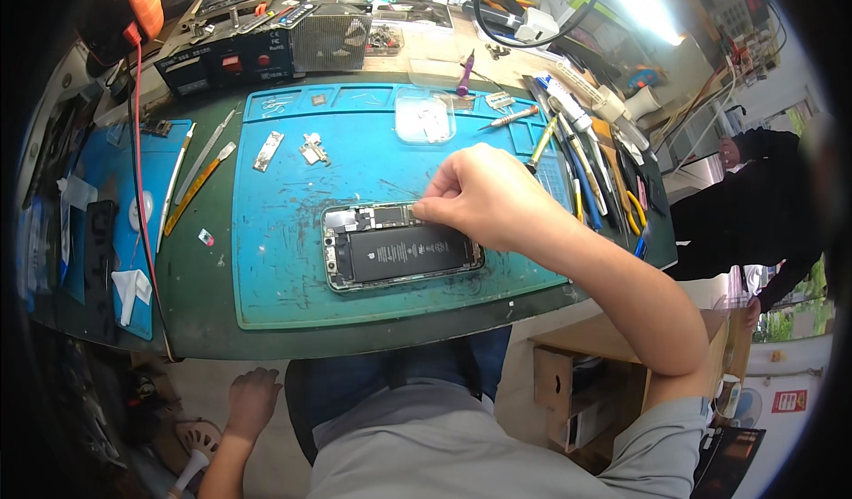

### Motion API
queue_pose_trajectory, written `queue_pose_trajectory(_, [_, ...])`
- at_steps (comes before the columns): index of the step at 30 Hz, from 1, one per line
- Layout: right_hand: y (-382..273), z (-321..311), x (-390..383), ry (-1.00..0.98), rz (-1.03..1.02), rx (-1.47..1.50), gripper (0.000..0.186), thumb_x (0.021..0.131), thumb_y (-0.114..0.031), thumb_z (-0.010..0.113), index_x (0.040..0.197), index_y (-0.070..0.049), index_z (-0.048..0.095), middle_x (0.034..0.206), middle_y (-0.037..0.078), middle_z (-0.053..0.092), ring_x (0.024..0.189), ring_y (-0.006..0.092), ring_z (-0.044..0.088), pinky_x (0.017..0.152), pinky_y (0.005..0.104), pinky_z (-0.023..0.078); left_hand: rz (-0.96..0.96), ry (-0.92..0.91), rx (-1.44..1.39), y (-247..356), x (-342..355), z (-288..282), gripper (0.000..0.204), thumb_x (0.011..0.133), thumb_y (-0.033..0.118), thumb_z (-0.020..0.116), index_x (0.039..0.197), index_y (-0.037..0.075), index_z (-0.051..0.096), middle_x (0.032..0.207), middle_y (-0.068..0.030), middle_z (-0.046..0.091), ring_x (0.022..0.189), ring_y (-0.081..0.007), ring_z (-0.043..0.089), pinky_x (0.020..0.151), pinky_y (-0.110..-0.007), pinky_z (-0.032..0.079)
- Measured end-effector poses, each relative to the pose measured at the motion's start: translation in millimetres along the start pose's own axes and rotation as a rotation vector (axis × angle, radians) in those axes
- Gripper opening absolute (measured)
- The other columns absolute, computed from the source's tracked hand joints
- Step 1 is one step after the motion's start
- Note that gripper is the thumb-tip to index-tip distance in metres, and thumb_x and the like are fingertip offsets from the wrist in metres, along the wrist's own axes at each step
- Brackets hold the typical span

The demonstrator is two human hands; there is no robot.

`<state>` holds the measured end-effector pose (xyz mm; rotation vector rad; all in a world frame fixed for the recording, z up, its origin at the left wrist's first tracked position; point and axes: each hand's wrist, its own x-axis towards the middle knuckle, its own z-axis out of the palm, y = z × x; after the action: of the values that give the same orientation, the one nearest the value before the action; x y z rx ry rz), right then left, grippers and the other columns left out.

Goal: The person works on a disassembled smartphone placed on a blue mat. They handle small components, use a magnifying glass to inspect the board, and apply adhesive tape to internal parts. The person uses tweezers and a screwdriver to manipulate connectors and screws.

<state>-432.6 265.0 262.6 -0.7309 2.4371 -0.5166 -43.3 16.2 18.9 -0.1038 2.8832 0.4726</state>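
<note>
One opened phone (408, 249) lies crosswise, long axis running left-right.

Blue mat (280, 259) free left of phone (404, 252); right grip (490, 193), tools (583, 179) block right.

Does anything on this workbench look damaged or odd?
Yes: the blue mat has dark scuffs around the phone, so it looks worn. The phone itself lies open, partly beneath the right hand, with its black battery bare, odd for an everyday phone.
</note>
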Motion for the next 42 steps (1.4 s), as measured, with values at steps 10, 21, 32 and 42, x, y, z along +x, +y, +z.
queue_pose_trajectory(10, [-1, 3, -3, 0.061, -0.008, -0.003, 0.023, 0.085, -0.019, 0.074, 0.096, 0.000, 0.077, 0.087, 0.015, 0.076, 0.083, 0.0266, 0.074, 0.080, 0.0388, 0.058, -0.029, -0.032, -0.004, -2, -5, 1, 0.026, 0.085, 0.017, 0.080, 0.109, 0.006, 0.074, 0.095, -0.0126, 0.073, 0.088, -0.0324, 0.072, 0.079, -0.045, 0.056])
queue_pose_trajectory(21, [31, -3, 0, 0.002, -0.076, 0.103, 0.017, 0.090, -0.014, 0.080, 0.094, 0.000, 0.072, 0.080, 0.001, 0.067, 0.074, 0.0096, 0.061, 0.068, 0.0286, 0.051, -0.028, 0.013, -0.036, 14, -3, -12, 0.024, 0.087, 0.017, 0.077, 0.109, 0.008, 0.074, 0.096, -0.0101, 0.072, 0.089, -0.0316, 0.071, 0.080, -0.046, 0.056])
queue_pose_trajectory(32, [49, 7, 6, 0.258, -0.106, 0.041, 0.049, 0.090, -0.049, 0.081, 0.085, -0.002, 0.068, 0.077, 0.008, 0.066, 0.071, 0.0216, 0.062, 0.067, 0.0370, 0.052, 0.336, 0.558, 0.139, 39, 12, -100, 0.025, 0.090, 0.021, 0.081, 0.113, 0.011, 0.077, 0.078, 0.0001, 0.064, 0.065, -0.0173, 0.064, 0.056, -0.030, 0.051])
queue_pose_trajectory(42, [51, 24, -7, 0.330, -0.196, 0.088, 0.027, 0.085, -0.020, 0.086, 0.087, -0.001, 0.066, 0.076, 0.008, 0.065, 0.070, 0.0207, 0.061, 0.066, 0.0365, 0.051, -0.466, 1.188, -0.085, -86, -20, -237, 0.038, 0.102, 0.018, 0.071, 0.134, -0.002, 0.065, 0.107, -0.0087, 0.072, 0.096, -0.0169, 0.069, 0.086, -0.031, 0.054])
